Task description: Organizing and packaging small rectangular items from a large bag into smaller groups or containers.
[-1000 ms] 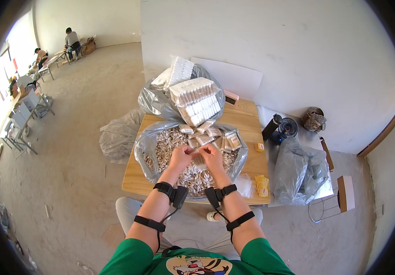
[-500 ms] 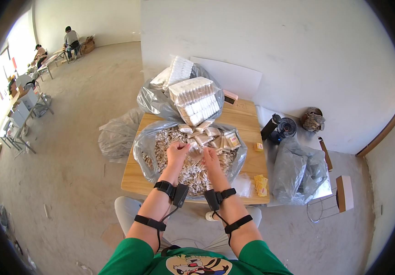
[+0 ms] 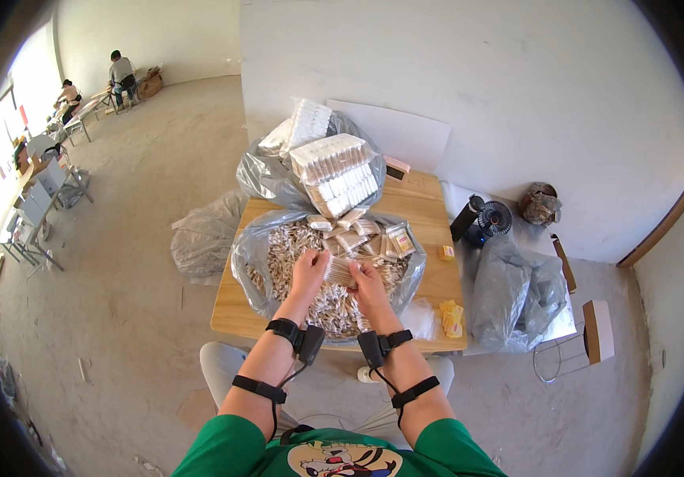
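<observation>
A grey plastic bag (image 3: 251, 274) lies spread wide on the wooden table, full of loose cotton swabs (image 3: 334, 312). Over this heap my left hand (image 3: 309, 273) and my right hand (image 3: 368, 286) face each other, both closed. Between them they grip a bundle of cotton swabs (image 3: 340, 272) by its two ends, the sticks running from hand to hand. Whether a clear wrapper surrounds the bundle is too small to tell. Just beyond my fingers, several filled packs of swabs (image 3: 351, 238) rest on the heap.
Large stacked swab packs (image 3: 334, 171) fill another grey bag at the table's back. Clear sleeves (image 3: 420, 319) and yellow cards (image 3: 452, 318) lie at the wooden table's (image 3: 227, 318) right front. A side table holds a black fan (image 3: 494, 218) and crumpled grey bag (image 3: 517, 294). Two people work far left.
My right hand has closed on the near end of the swabs, which now show as an aligned bundle between both hands. The left hand has shifted only slightly.
</observation>
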### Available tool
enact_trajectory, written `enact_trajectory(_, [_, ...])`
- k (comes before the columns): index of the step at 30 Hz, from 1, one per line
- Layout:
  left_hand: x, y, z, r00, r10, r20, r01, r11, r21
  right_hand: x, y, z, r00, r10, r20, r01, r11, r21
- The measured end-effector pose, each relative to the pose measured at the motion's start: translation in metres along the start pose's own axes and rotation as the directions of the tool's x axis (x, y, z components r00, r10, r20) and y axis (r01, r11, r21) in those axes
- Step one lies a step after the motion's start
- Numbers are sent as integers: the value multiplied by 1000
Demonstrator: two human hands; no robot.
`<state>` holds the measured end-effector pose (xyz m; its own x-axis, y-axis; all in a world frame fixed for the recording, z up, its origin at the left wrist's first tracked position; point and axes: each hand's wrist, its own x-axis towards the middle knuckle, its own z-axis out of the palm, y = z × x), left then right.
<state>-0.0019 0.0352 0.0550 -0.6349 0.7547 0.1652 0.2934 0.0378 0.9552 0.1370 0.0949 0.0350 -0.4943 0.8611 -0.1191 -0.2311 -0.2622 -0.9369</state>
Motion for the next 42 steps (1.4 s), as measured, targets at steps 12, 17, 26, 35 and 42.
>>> enact_trajectory(12, [-20,11,5,981,178,-71,-169,979,112,-5,-1,1,959,-174,-224,73,915,-396])
enact_trajectory(17, [-22,4,11,950,290,-114,-274,952,136,9,15,1,886,-385,-258,157,774,-614])
enact_trajectory(26, [-26,-17,9,972,230,-42,-220,961,170,5,4,7,912,-390,-127,164,630,-759])
enact_trajectory(35, [-27,-19,14,979,204,-17,-200,971,130,7,10,2,992,72,-102,-107,910,-400])
enact_trajectory(42, [-18,-33,19,946,-21,-322,29,999,20,10,28,13,840,-491,-231,197,673,-713])
